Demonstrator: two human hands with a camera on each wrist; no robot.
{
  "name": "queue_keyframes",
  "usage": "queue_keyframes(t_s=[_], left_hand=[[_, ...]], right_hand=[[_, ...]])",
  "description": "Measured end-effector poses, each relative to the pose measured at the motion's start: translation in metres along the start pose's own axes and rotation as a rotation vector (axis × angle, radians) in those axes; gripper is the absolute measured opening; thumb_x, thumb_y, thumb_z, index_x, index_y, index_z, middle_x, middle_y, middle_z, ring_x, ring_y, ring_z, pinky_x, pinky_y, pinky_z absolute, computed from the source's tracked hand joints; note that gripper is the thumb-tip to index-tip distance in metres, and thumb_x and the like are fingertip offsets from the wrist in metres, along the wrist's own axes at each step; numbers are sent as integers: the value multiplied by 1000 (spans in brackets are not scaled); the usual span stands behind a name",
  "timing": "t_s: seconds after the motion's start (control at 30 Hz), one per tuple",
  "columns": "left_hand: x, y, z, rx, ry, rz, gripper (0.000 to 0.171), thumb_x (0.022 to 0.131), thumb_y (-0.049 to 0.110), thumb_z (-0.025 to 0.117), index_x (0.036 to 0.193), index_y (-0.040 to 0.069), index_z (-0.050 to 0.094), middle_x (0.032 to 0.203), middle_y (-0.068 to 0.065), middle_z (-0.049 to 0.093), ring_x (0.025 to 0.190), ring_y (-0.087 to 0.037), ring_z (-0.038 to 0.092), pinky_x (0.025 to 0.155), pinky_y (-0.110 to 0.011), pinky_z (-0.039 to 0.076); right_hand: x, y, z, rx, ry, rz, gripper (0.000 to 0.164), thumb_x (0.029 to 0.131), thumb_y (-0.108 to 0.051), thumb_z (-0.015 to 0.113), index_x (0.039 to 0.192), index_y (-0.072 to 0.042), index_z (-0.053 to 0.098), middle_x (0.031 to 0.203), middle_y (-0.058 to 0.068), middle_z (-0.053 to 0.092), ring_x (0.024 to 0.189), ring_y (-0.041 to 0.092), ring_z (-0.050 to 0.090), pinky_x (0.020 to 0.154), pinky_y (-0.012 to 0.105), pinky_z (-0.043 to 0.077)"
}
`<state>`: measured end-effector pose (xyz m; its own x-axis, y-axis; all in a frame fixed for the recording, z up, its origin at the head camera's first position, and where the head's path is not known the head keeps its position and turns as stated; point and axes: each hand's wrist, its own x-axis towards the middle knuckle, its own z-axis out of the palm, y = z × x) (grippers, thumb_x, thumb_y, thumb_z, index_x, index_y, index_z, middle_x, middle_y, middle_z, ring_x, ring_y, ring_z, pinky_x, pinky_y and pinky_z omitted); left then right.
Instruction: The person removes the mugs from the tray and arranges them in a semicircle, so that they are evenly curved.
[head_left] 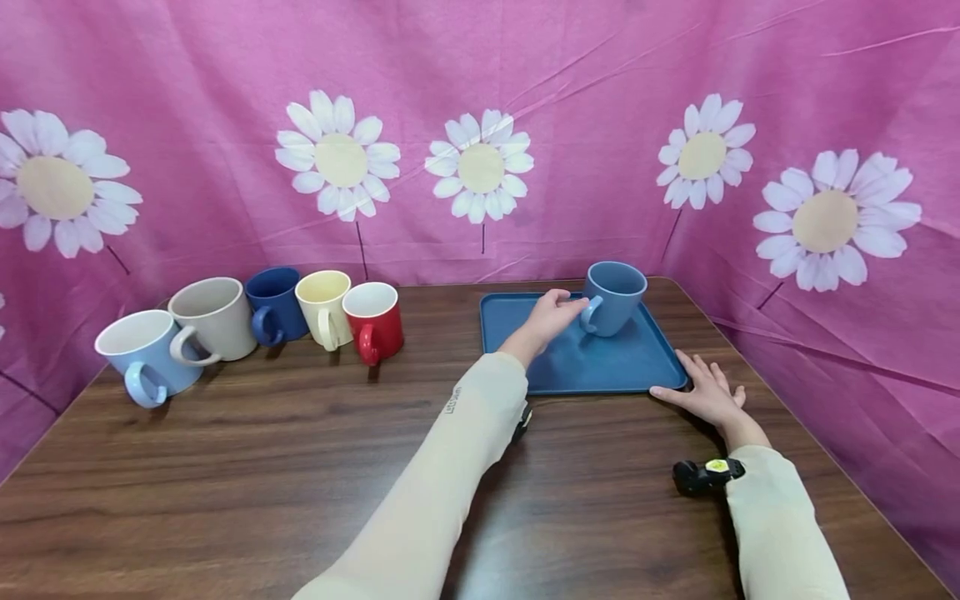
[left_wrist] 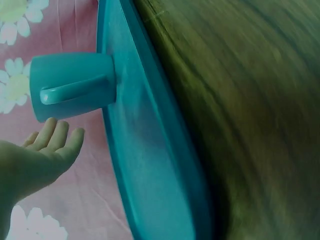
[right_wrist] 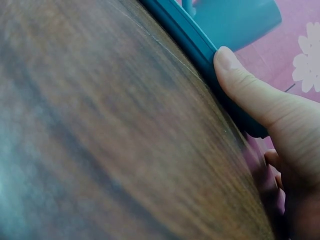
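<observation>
A blue-grey mug (head_left: 617,298) stands upright near the back right of a blue tray (head_left: 555,382), its handle turned to the front left. My left hand (head_left: 552,315) reaches over the tray with relaxed fingers, right beside the handle. In the left wrist view, the fingertips (left_wrist: 61,131) are close to the mug (left_wrist: 75,75), with nothing in their grasp. At the tray's near right corner, my right hand (head_left: 705,390) is spread, thumb along the front edge and fingers by the right side. The right wrist view shows the thumb (right_wrist: 245,82) against the tray's rim (right_wrist: 187,37).
Left of the tray stand a red mug (head_left: 382,333), a yellow mug (head_left: 318,304), a dark blue mug (head_left: 283,300), a grey mug (head_left: 217,312) and a light blue mug (head_left: 168,354) on the wooden table (head_left: 300,475). A pink flowered cloth (head_left: 420,75) hangs behind.
</observation>
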<state>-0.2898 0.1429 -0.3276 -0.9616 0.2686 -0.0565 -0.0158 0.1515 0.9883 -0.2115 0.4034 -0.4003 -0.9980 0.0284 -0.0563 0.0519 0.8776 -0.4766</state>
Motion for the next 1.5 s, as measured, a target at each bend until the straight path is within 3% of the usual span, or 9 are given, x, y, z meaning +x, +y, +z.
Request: queue_keyframes(t_s=[0.2,0.33,0.5,0.7,0.93,1.23,1.4,1.5], left_hand=[[2,-5,7,-49,-31,-103,60,82,37,55,131,10,34,131,-4,36,118,-21,33,94,-40,28],[4,-9,10,-95,-50,-130,60,81,39,55,130,12,35,131,-3,36,120,-21,30,95,-43,25],[5,-11,12,-114,-45,-115,53,80,35,58,126,13,42,122,0,46,116,-19,36,93,-42,27],[4,-13,19,-153,-39,-94,41,81,15,60,119,7,47,103,-1,59,102,-16,50,89,-36,34],[-1,-16,24,-226,-35,-144,29,77,18,65,102,12,52,90,1,56,98,-19,51,83,-43,39],[-7,-20,22,-320,11,-111,18,77,16,65,87,7,54,81,-3,55,84,-20,56,72,-42,47],[-9,-21,24,-294,43,-81,16,80,16,63,80,2,55,75,-7,54,81,-30,57,65,-38,49],[-9,-22,26,-248,56,-89,21,82,21,60,79,0,58,76,-11,54,74,-27,55,60,-34,50]], right_hand=[[0,-2,1,4,-8,1,98,71,-58,57,138,-7,7,135,30,2,121,45,-10,77,69,-11],[0,-3,1,11,-8,10,99,70,-59,57,138,-7,7,135,30,2,121,45,-10,77,68,-12],[-1,-3,-2,13,-6,13,99,70,-58,57,138,-7,7,135,30,2,121,45,-11,77,68,-13],[-2,0,-2,9,-9,11,98,71,-58,57,138,-7,7,135,30,2,121,45,-11,77,69,-12],[-1,-1,0,6,-5,16,99,70,-59,57,138,-6,7,135,31,2,121,45,-10,77,69,-11],[-2,-5,-4,17,3,10,99,70,-58,58,137,-6,8,135,31,3,121,45,-10,77,68,-14],[-1,-5,-4,13,-1,3,98,70,-58,58,138,-6,8,135,31,3,121,46,-10,77,68,-13],[-1,-4,-3,13,-5,3,98,71,-57,58,137,-6,8,135,31,3,120,46,-10,77,68,-12]])
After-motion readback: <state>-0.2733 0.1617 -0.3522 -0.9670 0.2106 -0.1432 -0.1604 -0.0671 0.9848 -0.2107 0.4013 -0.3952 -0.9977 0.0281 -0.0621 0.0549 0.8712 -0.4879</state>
